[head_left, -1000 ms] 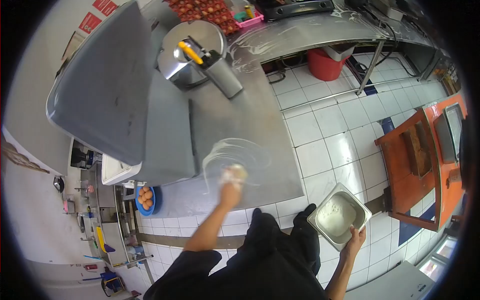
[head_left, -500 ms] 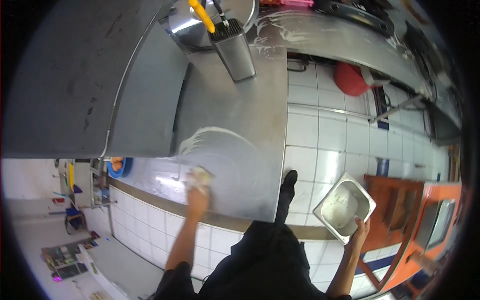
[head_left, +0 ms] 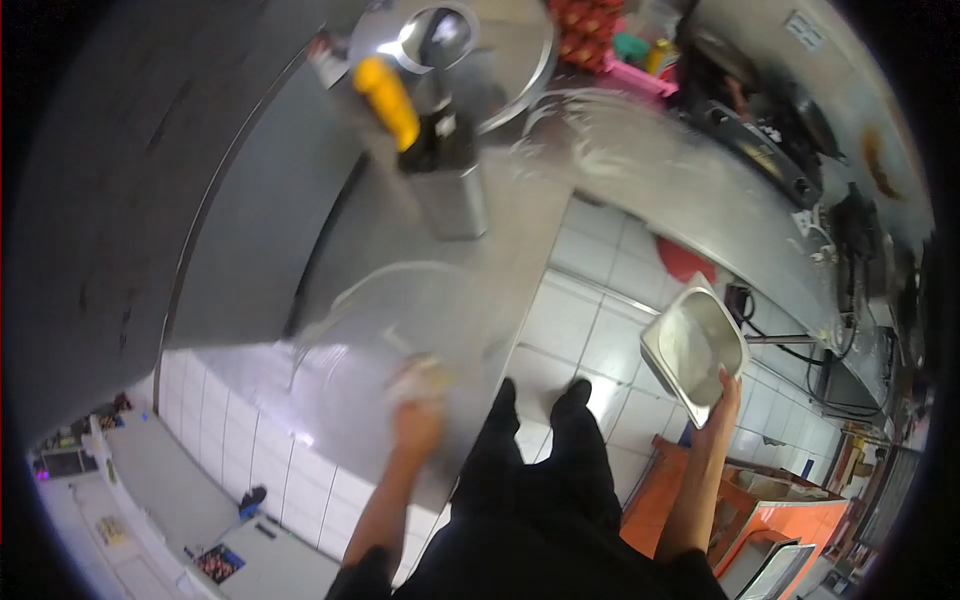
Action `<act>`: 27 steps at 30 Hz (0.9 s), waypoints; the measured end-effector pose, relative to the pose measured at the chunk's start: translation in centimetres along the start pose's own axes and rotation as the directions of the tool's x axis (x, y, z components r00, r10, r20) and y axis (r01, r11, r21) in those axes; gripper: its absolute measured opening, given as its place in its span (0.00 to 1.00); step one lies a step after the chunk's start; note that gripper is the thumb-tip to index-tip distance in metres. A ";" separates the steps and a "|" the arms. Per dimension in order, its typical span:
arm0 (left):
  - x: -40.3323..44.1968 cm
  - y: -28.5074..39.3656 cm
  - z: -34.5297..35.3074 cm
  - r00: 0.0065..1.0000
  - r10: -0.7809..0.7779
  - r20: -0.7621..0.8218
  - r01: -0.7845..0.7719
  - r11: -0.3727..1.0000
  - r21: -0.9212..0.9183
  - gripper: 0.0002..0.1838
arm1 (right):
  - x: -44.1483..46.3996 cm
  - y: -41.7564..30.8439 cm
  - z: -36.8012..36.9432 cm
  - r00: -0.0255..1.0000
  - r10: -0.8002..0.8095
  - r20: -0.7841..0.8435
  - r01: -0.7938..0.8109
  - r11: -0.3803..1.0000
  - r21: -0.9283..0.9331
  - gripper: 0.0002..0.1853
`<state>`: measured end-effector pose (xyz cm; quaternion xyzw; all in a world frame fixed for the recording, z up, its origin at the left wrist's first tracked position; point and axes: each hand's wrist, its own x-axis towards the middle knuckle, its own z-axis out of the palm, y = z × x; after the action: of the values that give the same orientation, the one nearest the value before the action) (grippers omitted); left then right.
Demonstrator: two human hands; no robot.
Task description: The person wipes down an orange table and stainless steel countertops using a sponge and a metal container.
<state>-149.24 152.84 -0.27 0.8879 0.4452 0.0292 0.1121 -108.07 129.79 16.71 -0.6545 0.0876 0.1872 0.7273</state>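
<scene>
My left hand (head_left: 416, 428), blurred by motion, presses a pale yellowish sponge (head_left: 424, 378) onto the steel counter (head_left: 480, 300). Curved streaks of white suds (head_left: 385, 272) lie on the metal just beyond it. A deep rectangular steel food pan (head_left: 698, 345) is tilted in the grip of my right hand (head_left: 722, 402), the thumb over its near rim. The pan is held above the tiled floor, off the counter's right side; its inside looks wet and whitish.
A steel knife block (head_left: 448, 200) with a yellow-handled tool (head_left: 386, 103) stands farther along the counter, before a round metal lid (head_left: 500, 55). The grey cabinet (head_left: 255, 230) borders the left. A gas stove (head_left: 755, 150) is at back right, an orange stand (head_left: 790, 520) at lower right.
The view has turned, and the knife block appears lower. My left hand has slid the sponge across the counter, nearer its right edge. My right hand has raised the food pan.
</scene>
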 end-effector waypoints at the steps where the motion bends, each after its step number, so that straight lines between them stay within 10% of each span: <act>1: -1.9 -4.4 0.1 0.973 -0.217 0.084 0.210 0.974 0.082 0.19 | 4.6 0.5 -1.0 0.994 -0.088 0.066 0.082 0.993 0.079 0.23; 3: -4.5 -9.0 -2.7 0.684 -0.719 0.121 0.721 0.692 0.033 0.21 | 10.8 -1.5 0.2 0.994 -0.110 0.014 0.107 0.985 0.134 0.15; 6: -6.3 -4.6 -0.7 0.555 -0.791 -0.256 0.729 0.611 -0.309 0.23 | 20.8 -2.3 0.3 0.976 -0.205 0.071 0.189 0.964 0.189 0.12; 8: -6.4 0.9 4.8 0.661 -0.546 -0.515 0.712 0.673 0.201 0.27 | 26.5 -1.8 -0.3 0.974 -0.205 0.101 0.182 0.963 0.198 0.14; 10: 3.2 13.2 0.7 0.650 -0.662 -0.373 0.728 0.683 0.057 0.25 | 30.9 -1.1 -1.0 0.978 -0.151 0.141 0.123 0.974 0.188 0.16; 12: 8.5 13.6 13.1 0.724 -0.569 -0.390 0.636 0.770 0.057 0.23 | 32.4 -2.1 0.0 0.983 -0.121 0.137 0.095 0.979 0.181 0.18; 13: 14.4 19.5 7.2 0.848 -0.445 -0.286 0.499 0.853 0.154 0.17 | 33.4 -2.2 0.3 0.980 -0.121 0.157 0.088 0.975 0.202 0.20; 18: 29.8 24.3 1.0 0.827 -0.562 0.014 0.559 0.818 -0.137 0.15 | 36.7 -3.7 -0.7 0.995 -0.038 0.091 0.056 0.976 -0.208 0.30; 20: 28.6 24.6 -0.5 0.811 -0.239 -0.533 0.259 0.965 -0.039 0.18 | 35.0 -4.4 -1.3 0.979 -0.163 -0.120 0.106 0.919 -0.380 0.31; 23: 14.7 20.4 2.5 0.850 -0.466 -0.246 0.433 0.883 -0.180 0.26 | 28.2 -3.4 4.5 0.741 -0.646 0.183 0.662 0.655 -0.364 0.19; 24: 8.6 17.8 5.2 0.692 -0.687 -0.224 0.608 0.721 -0.333 0.26 | 26.1 -2.4 6.6 0.760 -0.570 0.313 0.649 0.641 -0.410 0.15; 26: -0.1 12.2 1.2 0.555 -0.790 -0.259 0.831 0.540 0.136 0.31 | 19.8 -1.7 14.8 0.502 -0.390 0.772 0.734 0.664 -0.142 0.38; 27: -5.7 8.3 2.4 0.502 -0.727 -0.468 0.817 0.577 -0.020 0.26 | 18.0 -0.5 19.2 0.294 -0.351 0.889 0.800 0.599 -0.029 0.48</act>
<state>-145.77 143.10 -0.51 0.5693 0.8090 0.1236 -0.0786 -93.62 151.45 12.93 -0.6259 -0.5589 0.1932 0.5084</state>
